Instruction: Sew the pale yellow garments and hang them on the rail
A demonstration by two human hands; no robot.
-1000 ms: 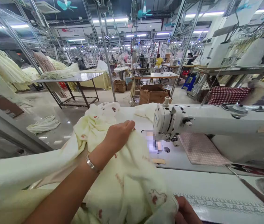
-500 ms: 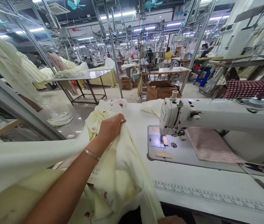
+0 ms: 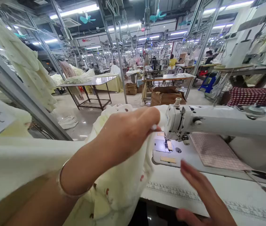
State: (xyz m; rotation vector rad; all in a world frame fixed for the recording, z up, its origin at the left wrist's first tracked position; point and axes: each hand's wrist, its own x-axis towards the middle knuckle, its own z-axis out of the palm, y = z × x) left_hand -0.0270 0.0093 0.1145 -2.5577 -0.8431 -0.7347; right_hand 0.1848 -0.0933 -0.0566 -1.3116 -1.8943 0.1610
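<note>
My left hand (image 3: 125, 133) is raised close to the camera, fingers pinched on the pale yellow printed fabric (image 3: 121, 188), lifting it just left of the sewing machine head (image 3: 177, 121). My right hand (image 3: 201, 191) hovers over the front of the white table (image 3: 241, 201) with fingers stretched out and apart, holding nothing. The needle plate (image 3: 167, 146) is uncovered below the machine head. More of the same cloth drapes off the table's left side towards my lap.
A pink checked cloth (image 3: 215, 150) lies on the machine bed under the long white arm (image 3: 236, 121). A printed ruler strip (image 3: 170, 191) runs along the table. Behind stand a metal table (image 3: 88, 84), cardboard boxes (image 3: 163, 95), hanging garments, other workers far off.
My left hand has lifted the fabric up and right, closer to the machine head. My right hand has risen into view over the table, fingers spread.
</note>
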